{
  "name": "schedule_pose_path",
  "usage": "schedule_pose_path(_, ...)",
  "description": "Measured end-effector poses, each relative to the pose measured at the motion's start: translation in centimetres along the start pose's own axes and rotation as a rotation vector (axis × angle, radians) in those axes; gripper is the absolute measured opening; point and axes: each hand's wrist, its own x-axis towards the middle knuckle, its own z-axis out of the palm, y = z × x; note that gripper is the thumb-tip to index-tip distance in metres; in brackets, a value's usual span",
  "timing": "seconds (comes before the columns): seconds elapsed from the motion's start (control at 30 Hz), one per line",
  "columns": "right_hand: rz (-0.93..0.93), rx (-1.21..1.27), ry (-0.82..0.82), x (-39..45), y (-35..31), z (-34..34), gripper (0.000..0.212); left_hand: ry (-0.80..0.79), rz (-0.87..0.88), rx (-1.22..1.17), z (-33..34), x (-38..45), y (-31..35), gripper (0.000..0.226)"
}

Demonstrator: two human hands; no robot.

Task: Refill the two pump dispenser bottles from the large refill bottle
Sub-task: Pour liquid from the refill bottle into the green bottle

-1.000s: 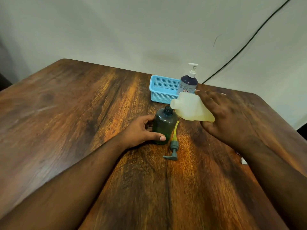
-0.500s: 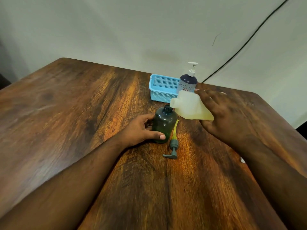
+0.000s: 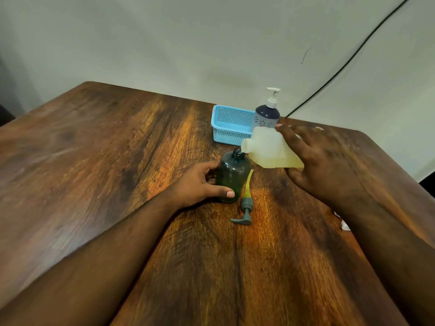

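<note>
A dark green dispenser bottle [image 3: 231, 176] stands upright mid-table with its neck uncovered, and my left hand [image 3: 200, 184] grips its side. My right hand [image 3: 322, 161] holds the translucent refill bottle [image 3: 270, 149] tipped to the left, its spout right above the green bottle's neck; yellowish liquid sits in its lower part. The green bottle's grey pump head with a yellow tube [image 3: 246, 203] lies flat on the wood just to its right. A second dispenser bottle [image 3: 267, 116], dark blue with a white pump, stands behind.
A light blue perforated basket [image 3: 231, 124] sits at the back beside the blue bottle. A small white object [image 3: 344, 225] peeks out under my right forearm. A black cable [image 3: 348, 62] runs down the wall. The wooden table [image 3: 117, 172] ends close behind the basket.
The refill bottle stays tipped over the green bottle's neck, almost in the same place. Both hands keep their grips.
</note>
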Motion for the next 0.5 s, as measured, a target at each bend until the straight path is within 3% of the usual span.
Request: schedule_pose_path(0.5, 0.027, 0.006, -0.020, -0.09, -0.40, -0.44, 0.084, 0.002, 0.011, -0.008, 0.15, -0.07, 0.14, 0.057)
